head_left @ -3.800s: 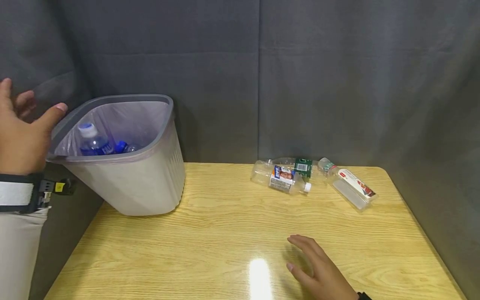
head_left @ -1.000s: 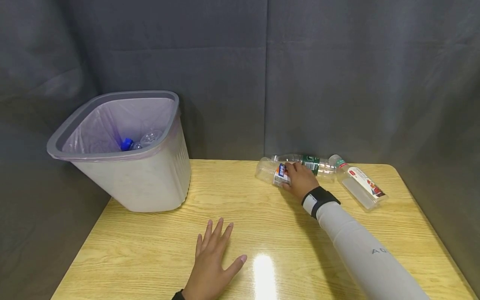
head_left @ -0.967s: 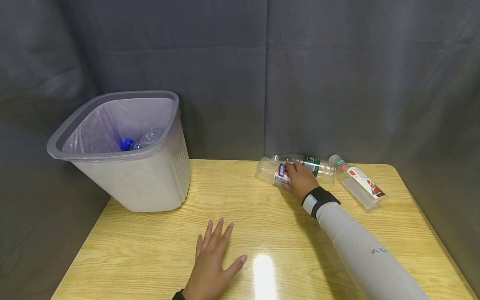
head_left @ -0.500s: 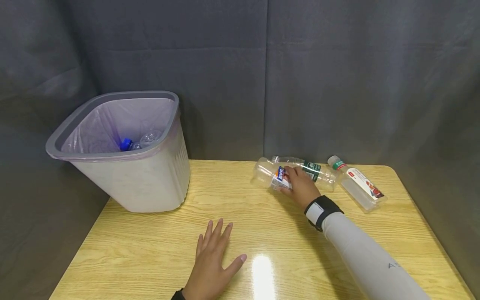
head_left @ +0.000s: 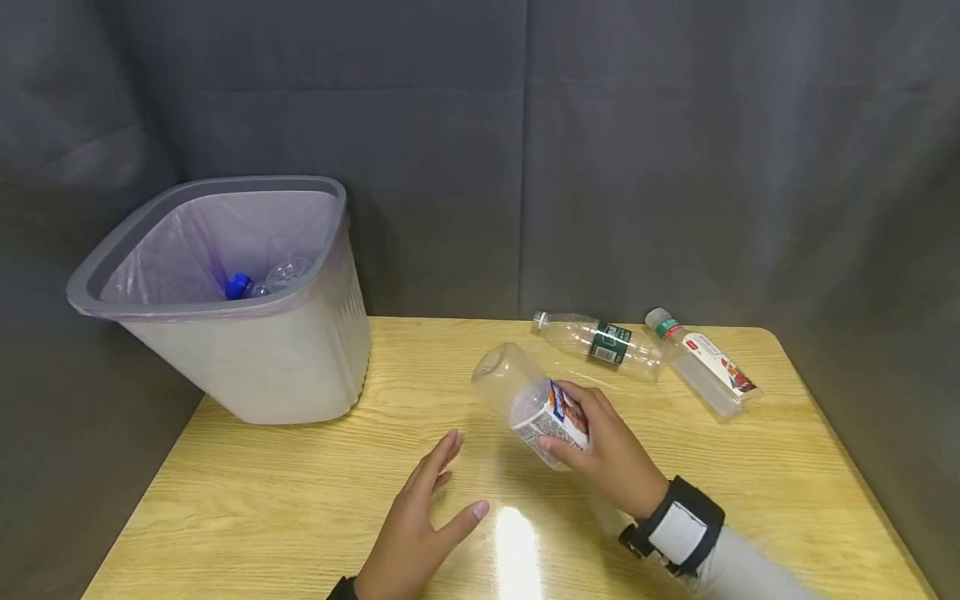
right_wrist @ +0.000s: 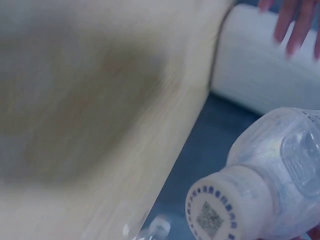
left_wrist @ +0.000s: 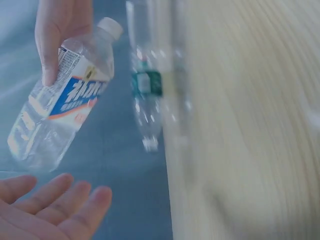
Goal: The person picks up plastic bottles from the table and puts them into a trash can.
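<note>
My right hand (head_left: 600,446) grips a clear empty bottle (head_left: 528,402) with a blue and white label, lifted above the wooden table (head_left: 300,492) near its middle. The bottle's base points toward the bin. In the left wrist view the same bottle (left_wrist: 62,107) hangs from the right hand's fingers (left_wrist: 52,30). Its white cap (right_wrist: 227,207) fills the right wrist view. My left hand (head_left: 420,521) is open, fingers straight, just left of the bottle and touching nothing I can see. Its fingertips (left_wrist: 60,205) show below the bottle.
A grey bin (head_left: 300,367) with a pale liner stands at the table's back left, bottles inside it. Two more bottles lie at the back right: one with a green label (head_left: 600,340), one with a red and white label (head_left: 701,362). Dark curtain surrounds the table.
My right hand has lifted the blue-labelled bottle off the back of the table and brought it toward me. The left hand has risen from lying flat and turned toward the bottle.
</note>
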### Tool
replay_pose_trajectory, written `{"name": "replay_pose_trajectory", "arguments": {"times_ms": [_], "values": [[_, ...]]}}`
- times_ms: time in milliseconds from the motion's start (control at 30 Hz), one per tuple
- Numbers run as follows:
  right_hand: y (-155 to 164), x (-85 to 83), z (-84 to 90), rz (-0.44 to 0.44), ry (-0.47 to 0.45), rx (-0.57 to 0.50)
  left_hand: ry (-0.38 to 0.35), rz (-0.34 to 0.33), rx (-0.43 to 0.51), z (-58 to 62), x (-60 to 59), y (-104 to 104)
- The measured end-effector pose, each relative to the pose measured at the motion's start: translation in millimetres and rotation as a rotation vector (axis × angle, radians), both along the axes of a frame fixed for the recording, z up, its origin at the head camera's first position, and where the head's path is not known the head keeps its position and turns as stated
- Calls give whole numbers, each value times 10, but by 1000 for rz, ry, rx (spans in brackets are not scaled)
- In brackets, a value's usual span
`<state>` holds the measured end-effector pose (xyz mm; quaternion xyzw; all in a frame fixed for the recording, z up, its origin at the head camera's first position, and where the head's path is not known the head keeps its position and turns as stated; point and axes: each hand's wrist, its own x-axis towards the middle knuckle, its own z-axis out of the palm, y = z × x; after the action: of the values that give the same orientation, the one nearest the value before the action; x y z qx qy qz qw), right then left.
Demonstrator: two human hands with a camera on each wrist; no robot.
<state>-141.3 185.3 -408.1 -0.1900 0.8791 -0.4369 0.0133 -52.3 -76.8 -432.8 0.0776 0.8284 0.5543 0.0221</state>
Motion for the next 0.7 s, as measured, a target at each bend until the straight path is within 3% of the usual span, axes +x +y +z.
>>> {"name": "replay_pose_trajectory", "arguments": {"times_ms": [133,300,500,700], "values": [[-40,302,49,36,-24,-60,-47,-50,156,86,24,67],[-80,592,61,55,-79,-131,-71,-87,256,165,69,114],[-120,789,-11,95,-45,-159,-188,-112,319,205,129,190],[-164,921,-61,145,-93,-246,-225,-158,390,195,190,233]]}}
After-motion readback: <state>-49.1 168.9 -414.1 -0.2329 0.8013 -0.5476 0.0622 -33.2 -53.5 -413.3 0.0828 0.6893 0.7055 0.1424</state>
